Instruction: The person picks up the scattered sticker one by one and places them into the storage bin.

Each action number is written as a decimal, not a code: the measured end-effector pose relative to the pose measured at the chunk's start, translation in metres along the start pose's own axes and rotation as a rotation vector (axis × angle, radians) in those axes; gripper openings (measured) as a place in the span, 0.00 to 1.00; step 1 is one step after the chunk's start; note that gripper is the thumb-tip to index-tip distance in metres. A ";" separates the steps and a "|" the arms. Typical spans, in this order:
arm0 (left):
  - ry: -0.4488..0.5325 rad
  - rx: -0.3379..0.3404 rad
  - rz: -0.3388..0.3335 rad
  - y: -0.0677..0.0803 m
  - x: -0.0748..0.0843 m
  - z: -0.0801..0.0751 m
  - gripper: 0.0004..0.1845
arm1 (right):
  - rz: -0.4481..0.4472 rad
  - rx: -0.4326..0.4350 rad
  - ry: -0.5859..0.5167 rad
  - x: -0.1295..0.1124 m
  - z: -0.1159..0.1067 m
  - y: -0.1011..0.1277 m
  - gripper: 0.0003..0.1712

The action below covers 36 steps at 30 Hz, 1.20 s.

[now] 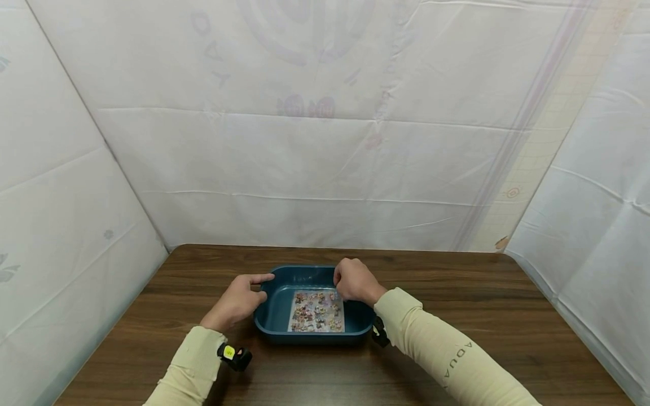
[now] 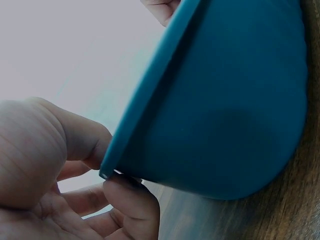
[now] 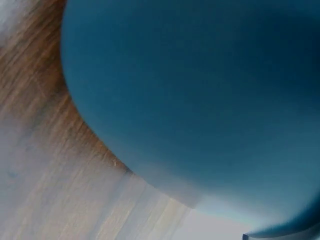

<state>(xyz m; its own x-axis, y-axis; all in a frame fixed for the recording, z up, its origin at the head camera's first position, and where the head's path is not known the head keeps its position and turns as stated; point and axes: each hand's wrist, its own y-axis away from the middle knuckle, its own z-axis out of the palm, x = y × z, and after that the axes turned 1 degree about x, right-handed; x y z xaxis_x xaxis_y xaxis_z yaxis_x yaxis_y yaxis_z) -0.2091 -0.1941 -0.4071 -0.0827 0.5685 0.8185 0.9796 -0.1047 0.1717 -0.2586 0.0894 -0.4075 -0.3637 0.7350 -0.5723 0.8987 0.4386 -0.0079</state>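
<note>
A blue-green plastic basin (image 1: 315, 338) with rounded corners stands on the wooden table. In it lies a pale sheet or packet (image 1: 317, 311) covered with small colourful figures; which of the two I cannot tell. My left hand (image 1: 236, 300) grips the basin's left rim. In the left wrist view its thumb and fingers pinch that rim (image 2: 145, 97) from both sides. Over the basin's far right part, my right hand (image 1: 355, 281) has its fingers curled by the sheet's upper right corner. Its fingertips are hidden, so a pinch there cannot be confirmed. The right wrist view shows mostly the basin's outer wall (image 3: 175, 100).
The brown wooden table (image 1: 457, 293) extends around the basin. White sheeting (image 1: 325, 158) hangs behind the table and along both sides. Black wrist cameras sit on both wrists, the right one (image 1: 380, 332) close to the basin's right wall.
</note>
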 end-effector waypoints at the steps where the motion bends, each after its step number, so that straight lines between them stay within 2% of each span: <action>1: 0.002 0.000 -0.001 0.000 0.000 0.000 0.27 | -0.002 0.002 0.011 0.000 0.000 0.000 0.31; 12: 0.014 -0.018 0.015 0.001 0.000 -0.001 0.27 | -0.036 0.010 0.127 0.000 0.005 0.001 0.33; 18: 0.012 -0.021 0.022 0.001 0.000 -0.001 0.27 | -0.092 0.005 0.188 -0.001 0.007 0.002 0.36; 28: 0.004 -0.018 -0.003 -0.001 0.001 -0.001 0.28 | -0.109 0.001 0.256 0.001 0.012 0.001 0.36; 36: 0.008 -0.016 0.011 0.002 0.001 0.000 0.27 | -0.093 -0.002 0.303 -0.001 0.015 0.002 0.36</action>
<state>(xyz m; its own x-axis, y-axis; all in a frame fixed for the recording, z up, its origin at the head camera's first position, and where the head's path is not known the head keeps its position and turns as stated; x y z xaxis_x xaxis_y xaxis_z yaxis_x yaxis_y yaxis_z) -0.2073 -0.1936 -0.4056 -0.0729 0.5609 0.8246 0.9774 -0.1244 0.1711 -0.2528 0.0820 -0.4195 -0.5013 0.8120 -0.2988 0.8576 0.5122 -0.0468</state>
